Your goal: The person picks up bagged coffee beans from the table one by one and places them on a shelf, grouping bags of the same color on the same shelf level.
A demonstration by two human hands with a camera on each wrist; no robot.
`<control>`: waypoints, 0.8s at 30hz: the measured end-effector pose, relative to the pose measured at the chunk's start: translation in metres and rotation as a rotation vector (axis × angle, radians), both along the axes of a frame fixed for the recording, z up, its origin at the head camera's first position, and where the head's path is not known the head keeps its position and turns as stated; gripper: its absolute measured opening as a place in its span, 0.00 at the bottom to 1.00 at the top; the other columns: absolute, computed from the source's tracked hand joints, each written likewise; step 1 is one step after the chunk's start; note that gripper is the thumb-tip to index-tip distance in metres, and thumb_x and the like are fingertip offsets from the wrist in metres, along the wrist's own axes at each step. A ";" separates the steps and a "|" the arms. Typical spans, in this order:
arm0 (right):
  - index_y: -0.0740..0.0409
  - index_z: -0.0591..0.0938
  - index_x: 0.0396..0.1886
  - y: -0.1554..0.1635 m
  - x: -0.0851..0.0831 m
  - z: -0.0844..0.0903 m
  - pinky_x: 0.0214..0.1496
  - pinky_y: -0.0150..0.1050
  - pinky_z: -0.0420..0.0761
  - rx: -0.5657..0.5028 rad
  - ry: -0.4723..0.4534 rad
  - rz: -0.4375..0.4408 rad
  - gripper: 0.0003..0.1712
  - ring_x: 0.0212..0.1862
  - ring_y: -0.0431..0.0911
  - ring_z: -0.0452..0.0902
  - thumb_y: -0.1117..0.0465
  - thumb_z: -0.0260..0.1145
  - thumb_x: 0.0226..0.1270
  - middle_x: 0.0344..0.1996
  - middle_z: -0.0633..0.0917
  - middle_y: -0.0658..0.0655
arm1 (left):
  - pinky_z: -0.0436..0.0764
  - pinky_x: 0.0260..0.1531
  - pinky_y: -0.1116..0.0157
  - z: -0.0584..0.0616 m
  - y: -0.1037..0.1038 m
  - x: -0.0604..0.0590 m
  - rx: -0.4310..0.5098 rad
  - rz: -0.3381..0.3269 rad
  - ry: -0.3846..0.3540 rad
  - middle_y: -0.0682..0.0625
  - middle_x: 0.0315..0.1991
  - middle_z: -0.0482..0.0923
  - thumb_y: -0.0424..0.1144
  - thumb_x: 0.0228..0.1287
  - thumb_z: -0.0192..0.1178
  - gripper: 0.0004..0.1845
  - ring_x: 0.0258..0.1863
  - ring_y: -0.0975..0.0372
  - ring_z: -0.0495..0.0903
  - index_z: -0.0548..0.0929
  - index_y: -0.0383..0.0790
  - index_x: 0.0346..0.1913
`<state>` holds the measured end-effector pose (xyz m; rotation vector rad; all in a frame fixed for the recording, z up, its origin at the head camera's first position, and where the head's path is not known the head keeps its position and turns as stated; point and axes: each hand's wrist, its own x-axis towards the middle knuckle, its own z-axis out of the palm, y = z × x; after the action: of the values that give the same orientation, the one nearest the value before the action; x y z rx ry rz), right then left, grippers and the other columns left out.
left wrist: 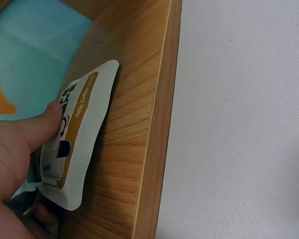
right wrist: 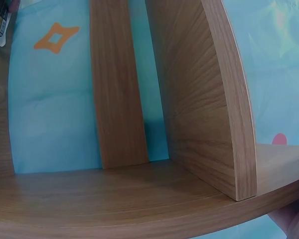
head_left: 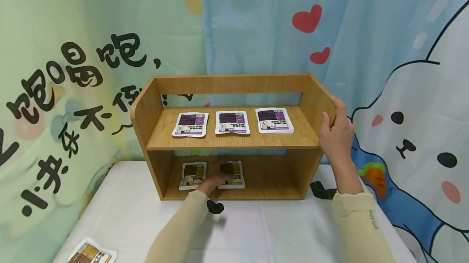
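Left hand (head_left: 214, 179) pinching brown coffee packet (left wrist: 74, 134) on lower shelf, frame centre. Right hand (head_left: 335, 132) curled round wooden shelf unit's (head_left: 234, 143) right side panel, on white table (head_left: 278, 226).

From where I sit, the clearest print is on the brown-and-white sachet (left wrist: 72, 144) in the left wrist view, whose orange band reads "Hello, Coffee Lover". On the green backdrop (head_left: 55, 104) in the head view I read large black Chinese characters, "泡泡" and "喝" near the top, then "不", "小" and "决" lower down, the rest being cut off by the wooden shelf (head_left: 234, 143). The cream sleeve (head_left: 360, 230) on the right arm carries small lettering that looks like "Let's Slim", and the print on the purple sachets (head_left: 232, 122) is too small for me to read.
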<state>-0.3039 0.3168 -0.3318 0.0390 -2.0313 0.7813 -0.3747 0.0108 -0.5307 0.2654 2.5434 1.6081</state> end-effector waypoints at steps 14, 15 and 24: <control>0.49 0.65 0.69 0.002 0.000 0.000 0.36 0.62 0.79 0.001 0.007 0.002 0.24 0.41 0.68 0.81 0.61 0.55 0.76 0.49 0.80 0.71 | 0.69 0.58 0.49 -0.009 0.001 -0.005 -0.052 -0.018 -0.022 0.37 0.71 0.55 0.37 0.61 0.68 0.31 0.66 0.45 0.60 0.72 0.38 0.67; 0.50 0.66 0.69 0.002 0.000 0.001 0.36 0.62 0.79 0.005 0.009 0.005 0.24 0.41 0.68 0.81 0.61 0.55 0.76 0.48 0.80 0.71 | 0.68 0.58 0.49 -0.009 0.001 -0.005 -0.047 -0.018 -0.018 0.37 0.71 0.55 0.37 0.61 0.68 0.31 0.66 0.45 0.60 0.72 0.38 0.67; 0.50 0.66 0.68 0.001 0.000 0.000 0.39 0.62 0.79 0.005 0.003 0.005 0.24 0.44 0.68 0.80 0.60 0.55 0.76 0.51 0.80 0.70 | 0.63 0.62 0.47 -0.005 -0.003 0.000 0.032 -0.038 0.009 0.35 0.69 0.58 0.34 0.60 0.68 0.29 0.67 0.43 0.58 0.72 0.31 0.64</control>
<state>-0.3037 0.3176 -0.3319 0.0479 -2.0307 0.7787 -0.3742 0.0081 -0.5355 0.3234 2.5058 1.6384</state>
